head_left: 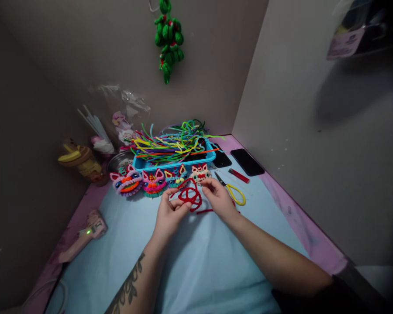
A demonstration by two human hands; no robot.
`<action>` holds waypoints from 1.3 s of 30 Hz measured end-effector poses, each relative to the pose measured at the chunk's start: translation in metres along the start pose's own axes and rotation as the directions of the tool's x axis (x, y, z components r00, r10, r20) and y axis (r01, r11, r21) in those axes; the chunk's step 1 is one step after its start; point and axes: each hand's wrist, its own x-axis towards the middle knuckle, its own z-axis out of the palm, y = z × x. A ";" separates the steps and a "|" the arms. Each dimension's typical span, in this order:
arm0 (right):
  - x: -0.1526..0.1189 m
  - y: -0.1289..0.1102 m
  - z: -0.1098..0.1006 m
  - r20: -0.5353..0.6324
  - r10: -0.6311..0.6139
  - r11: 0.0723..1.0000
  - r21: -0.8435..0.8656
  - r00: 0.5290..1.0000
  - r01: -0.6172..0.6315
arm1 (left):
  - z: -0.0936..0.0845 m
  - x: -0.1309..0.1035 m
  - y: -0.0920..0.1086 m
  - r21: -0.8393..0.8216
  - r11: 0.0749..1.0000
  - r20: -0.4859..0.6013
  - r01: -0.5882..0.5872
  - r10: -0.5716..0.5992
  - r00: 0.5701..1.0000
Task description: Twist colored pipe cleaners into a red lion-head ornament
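A looped piece of red pipe cleaner point(190, 196) is held up over the light blue cloth. My left hand point(173, 210) pinches its left and lower side between thumb and fingers. My right hand point(218, 197) is at its upper right, thumb and fingertips pinched together near a red end; whether they grip it is too small to tell. Another red strand point(205, 212) lies on the cloth below my right hand. Yellow-handled scissors point(236, 195) lie just right of that hand, partly behind it.
Behind my hands stand several colourful fuzzy animal heads point(153, 182) and a blue tray point(163, 166) of pipe cleaners. A red lighter point(239, 175) and two phones, one black point(247, 162), are at the right. A pink glue gun point(85, 237) lies left.
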 end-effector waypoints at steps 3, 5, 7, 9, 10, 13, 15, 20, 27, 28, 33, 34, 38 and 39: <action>0.003 0.002 -0.003 0.099 0.002 1.000 -0.013 0.995 -0.001 | 0.000 -0.002 0.000 0.001 1.000 0.098 0.026 -0.026 0.995; 0.004 0.002 -0.004 0.151 -0.017 0.999 -0.041 0.988 0.024 | 0.000 -0.004 0.001 0.009 0.999 0.169 0.051 -0.052 0.984; 0.004 0.003 -0.004 0.187 -0.032 0.996 -0.076 0.982 0.047 | -0.001 -0.005 0.003 0.013 0.997 0.231 0.071 -0.072 0.970; 0.004 0.005 -0.004 0.197 -0.032 0.993 -0.103 0.980 0.054 | -0.002 -0.007 0.005 0.011 0.996 0.275 0.084 -0.084 0.958; 0.005 0.006 -0.004 0.185 -0.032 0.992 -0.111 0.982 0.053 | -0.002 -0.008 0.005 0.010 0.996 0.293 0.090 -0.089 0.952; 0.008 0.012 -0.005 0.097 -0.043 0.988 -0.144 0.994 0.057 | -0.004 -0.010 0.008 0.017 0.994 0.355 0.107 -0.105 0.929; 0.009 0.014 -0.007 0.022 -0.060 0.982 -0.175 0.998 0.063 | -0.005 -0.011 0.009 0.035 0.992 0.400 0.119 -0.123 0.908; 0.014 0.009 -0.017 -0.195 -0.140 0.967 -0.237 0.971 0.092 | -0.003 -0.009 0.009 0.064 0.992 0.337 0.108 -0.123 0.934; 0.010 -0.004 -0.022 -0.002 -0.300 0.927 -0.236 0.954 0.291 | -0.009 0.004 0.002 0.018 1.000 -0.067 -0.002 0.003 0.998; 0.009 -0.005 -0.021 0.046 -0.309 0.925 -0.216 0.950 0.311 | -0.010 0.005 0.001 0.011 1.000 -0.081 -0.013 0.014 0.997; 0.003 -0.006 -0.018 0.151 -0.307 0.936 -0.130 0.940 0.327 | -0.014 0.008 -0.004 0.001 0.999 -0.083 -0.043 0.043 0.996; 0.002 -0.006 -0.017 0.148 -0.299 0.940 -0.124 0.943 0.318 | -0.014 0.008 -0.005 0.002 0.999 -0.071 -0.048 0.048 0.996; 0.002 -0.004 -0.013 0.131 -0.181 0.977 -0.086 0.975 0.193 | -0.012 0.007 -0.005 0.004 0.999 -0.024 -0.054 0.054 0.998; 0.002 -0.002 -0.012 0.122 -0.127 0.990 -0.051 0.984 0.134 | -0.012 0.006 -0.005 0.008 0.998 -0.018 -0.058 0.058 0.998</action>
